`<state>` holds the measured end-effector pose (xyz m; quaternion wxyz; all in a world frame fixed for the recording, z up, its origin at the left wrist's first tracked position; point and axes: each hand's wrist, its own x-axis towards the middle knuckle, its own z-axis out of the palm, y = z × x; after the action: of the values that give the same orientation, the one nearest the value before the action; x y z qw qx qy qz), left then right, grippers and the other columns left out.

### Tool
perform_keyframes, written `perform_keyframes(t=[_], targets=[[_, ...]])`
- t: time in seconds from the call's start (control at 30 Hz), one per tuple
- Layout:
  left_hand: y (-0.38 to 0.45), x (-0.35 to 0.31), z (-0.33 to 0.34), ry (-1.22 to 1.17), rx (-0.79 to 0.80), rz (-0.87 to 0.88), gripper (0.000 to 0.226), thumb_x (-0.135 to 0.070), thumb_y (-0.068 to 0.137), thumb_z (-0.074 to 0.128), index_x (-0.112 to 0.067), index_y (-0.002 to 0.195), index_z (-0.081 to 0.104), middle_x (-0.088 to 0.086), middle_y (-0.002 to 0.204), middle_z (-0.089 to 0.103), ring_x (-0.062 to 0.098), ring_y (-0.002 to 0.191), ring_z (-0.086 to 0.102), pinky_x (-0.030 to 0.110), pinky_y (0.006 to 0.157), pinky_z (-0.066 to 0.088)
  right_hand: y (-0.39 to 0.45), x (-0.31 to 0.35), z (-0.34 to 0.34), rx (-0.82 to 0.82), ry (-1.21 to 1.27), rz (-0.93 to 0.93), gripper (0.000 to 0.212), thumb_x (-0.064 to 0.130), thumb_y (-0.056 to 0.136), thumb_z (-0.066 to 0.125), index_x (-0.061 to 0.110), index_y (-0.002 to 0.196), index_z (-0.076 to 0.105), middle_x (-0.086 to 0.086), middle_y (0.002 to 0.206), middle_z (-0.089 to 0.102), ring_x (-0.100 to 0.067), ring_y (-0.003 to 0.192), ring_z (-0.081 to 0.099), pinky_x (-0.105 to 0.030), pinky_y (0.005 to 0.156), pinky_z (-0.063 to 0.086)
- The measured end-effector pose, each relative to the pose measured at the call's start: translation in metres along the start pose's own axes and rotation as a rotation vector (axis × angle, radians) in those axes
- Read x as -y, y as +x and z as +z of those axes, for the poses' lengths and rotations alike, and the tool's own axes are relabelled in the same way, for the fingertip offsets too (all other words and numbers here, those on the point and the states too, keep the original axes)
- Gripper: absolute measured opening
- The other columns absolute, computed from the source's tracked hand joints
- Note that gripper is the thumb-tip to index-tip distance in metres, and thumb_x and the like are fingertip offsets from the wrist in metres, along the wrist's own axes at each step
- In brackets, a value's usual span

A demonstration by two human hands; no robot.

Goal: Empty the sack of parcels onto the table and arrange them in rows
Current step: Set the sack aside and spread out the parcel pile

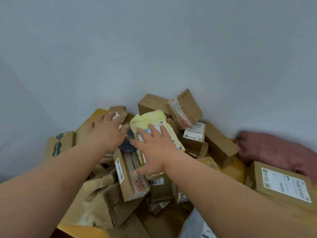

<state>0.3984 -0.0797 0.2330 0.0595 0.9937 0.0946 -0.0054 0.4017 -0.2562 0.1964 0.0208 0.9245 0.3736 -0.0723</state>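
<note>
A heap of several brown cardboard parcels (133, 184) lies on a yellow table (235, 172) against a pale wall. A yellow padded mailer (151, 118) with a white label sits on top of the heap. My right hand (154, 150) lies flat on that mailer, fingers spread and straight. My left hand (106, 133) reaches over the heap's left side with straight fingers, its fingertips at a small brown box (118, 109). A dark blue-grey item (127, 143) shows between my two hands. No sack is identifiable in view.
A pink-red cloth bundle (274, 150) lies at the right by the wall. A flat labelled box (284, 184) sits in front of it. A grey plastic mailer (197, 225) is at the bottom edge. A box with green print (59, 143) is at the left.
</note>
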Motion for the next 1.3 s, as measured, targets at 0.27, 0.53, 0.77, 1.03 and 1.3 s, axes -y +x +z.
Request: perform_keyframes(t=[0.27, 0.53, 0.77, 1.03, 1.3], targets=[[0.009, 0.013, 0.027, 0.177, 0.264, 0.096, 0.066, -0.057, 0.094, 0.046, -0.039, 0.154, 0.025, 0.0, 0.164, 0.014, 0.028, 0.151, 0.006, 0.057, 0.119, 0.019, -0.016, -0.032, -0.004, 0.034, -0.047, 0.134, 0.081, 0.044, 0.078, 0.062, 0.032, 0.151, 0.028, 0.001, 0.165, -0.018, -0.033, 0.148, -0.027, -0.069, 0.113, -0.011], [0.014, 0.026, 0.015, 0.333, 0.259, -0.048, 0.054, -0.025, 0.096, 0.047, -0.038, 0.146, 0.034, -0.003, 0.152, 0.033, 0.024, 0.144, 0.025, 0.054, 0.116, 0.017, -0.043, -0.079, -0.003, 0.054, -0.099, 0.566, 0.065, 0.045, 0.083, 0.061, 0.021, 0.142, 0.045, -0.01, 0.166, -0.004, -0.037, 0.15, -0.013, -0.066, 0.115, -0.007], [0.04, 0.035, 0.009, 0.201, 0.082, 0.136, 0.06, -0.052, 0.1, 0.028, -0.04, 0.156, 0.012, -0.007, 0.166, 0.012, 0.022, 0.152, 0.006, 0.062, 0.118, 0.001, 0.015, -0.027, -0.021, -0.15, 0.033, 0.35, 0.055, 0.037, 0.093, 0.046, 0.022, 0.145, 0.04, -0.004, 0.166, 0.006, -0.028, 0.152, -0.003, -0.056, 0.119, -0.006], [0.072, 0.054, 0.034, 0.43, 0.294, 0.489, 0.086, -0.071, 0.089, 0.039, -0.036, 0.157, 0.0, -0.003, 0.167, 0.007, 0.025, 0.153, 0.002, 0.062, 0.118, -0.004, 0.079, 0.014, 0.019, 0.07, -0.067, 0.246, 0.074, 0.055, 0.095, 0.042, 0.039, 0.157, 0.006, 0.001, 0.166, -0.015, -0.034, 0.15, -0.02, -0.063, 0.116, -0.014], [0.088, 0.061, 0.034, 0.416, 0.313, 0.521, 0.057, -0.045, 0.098, 0.038, -0.033, 0.152, 0.031, -0.001, 0.162, 0.021, 0.027, 0.149, 0.015, 0.054, 0.116, 0.018, 0.043, -0.019, 0.022, 0.065, -0.04, 0.492, 0.076, 0.031, 0.09, 0.055, 0.037, 0.155, 0.016, 0.0, 0.165, -0.02, -0.031, 0.15, -0.021, -0.061, 0.118, -0.01]])
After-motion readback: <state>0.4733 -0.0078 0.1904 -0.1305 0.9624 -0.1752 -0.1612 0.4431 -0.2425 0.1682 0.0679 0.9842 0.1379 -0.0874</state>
